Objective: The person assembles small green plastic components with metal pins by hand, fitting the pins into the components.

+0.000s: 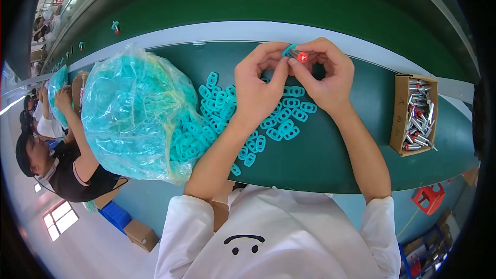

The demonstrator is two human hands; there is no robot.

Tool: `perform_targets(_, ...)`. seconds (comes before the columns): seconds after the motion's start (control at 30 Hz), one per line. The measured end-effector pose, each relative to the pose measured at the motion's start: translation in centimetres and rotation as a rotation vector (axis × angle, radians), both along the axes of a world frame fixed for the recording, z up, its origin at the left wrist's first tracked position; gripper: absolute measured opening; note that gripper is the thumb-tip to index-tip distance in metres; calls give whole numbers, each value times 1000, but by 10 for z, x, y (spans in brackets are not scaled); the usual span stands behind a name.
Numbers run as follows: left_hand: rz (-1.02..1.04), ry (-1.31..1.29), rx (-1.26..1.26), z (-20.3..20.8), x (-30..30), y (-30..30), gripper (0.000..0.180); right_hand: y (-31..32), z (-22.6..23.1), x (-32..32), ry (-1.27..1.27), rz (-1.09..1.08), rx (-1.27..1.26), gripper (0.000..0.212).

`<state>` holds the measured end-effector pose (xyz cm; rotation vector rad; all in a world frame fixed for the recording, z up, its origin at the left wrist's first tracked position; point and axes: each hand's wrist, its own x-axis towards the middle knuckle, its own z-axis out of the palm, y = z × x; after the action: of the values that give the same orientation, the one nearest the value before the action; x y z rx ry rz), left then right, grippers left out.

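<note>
Above the green table, my left hand (262, 83) pinches a small teal plastic piece (290, 49) between thumb and fingers. Close against it, my right hand (330, 81) is closed on a small metal part with a red end (303, 57). The two parts touch or nearly touch; the fingertips hide how they meet. Below and between my forearms lie many loose teal plastic pieces (284, 115), oval with two openings. They spill from a large clear plastic bag (129, 119) of the same pieces, left of my left forearm.
A cardboard box (398, 116) of metal parts with red ends stands at the table's right. Beyond the white ledge runs a green belt (206, 8) carrying a teal-and-red assembly (115, 27) at left. A co-worker (67, 160) sits at left; a red stool (430, 197) stands lower right.
</note>
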<state>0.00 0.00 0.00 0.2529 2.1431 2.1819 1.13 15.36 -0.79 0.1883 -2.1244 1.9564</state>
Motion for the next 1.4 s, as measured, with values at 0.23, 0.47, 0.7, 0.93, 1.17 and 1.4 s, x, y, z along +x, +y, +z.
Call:
perform_targets(0.23,11,9,-25,2,1,0,24,-5,0,-2,65,-84,14,17)
perform_targets(0.47,8,12,-55,0,1,-1,23,-4,1,0,69,-54,75,23)
perform_targets(0.7,11,-1,-83,2,1,0,23,-4,0,0,58,-72,90,21)
perform_targets(0.93,16,-13,-46,-2,1,1,23,-3,-3,0,117,-87,121,19)
perform_targets(1.17,20,-5,-84,-5,0,0,22,-3,-3,0,156,-83,168,20)
perform_targets(1.4,17,24,-85,-5,-1,-2,23,-3,-9,-2,247,-56,217,25)
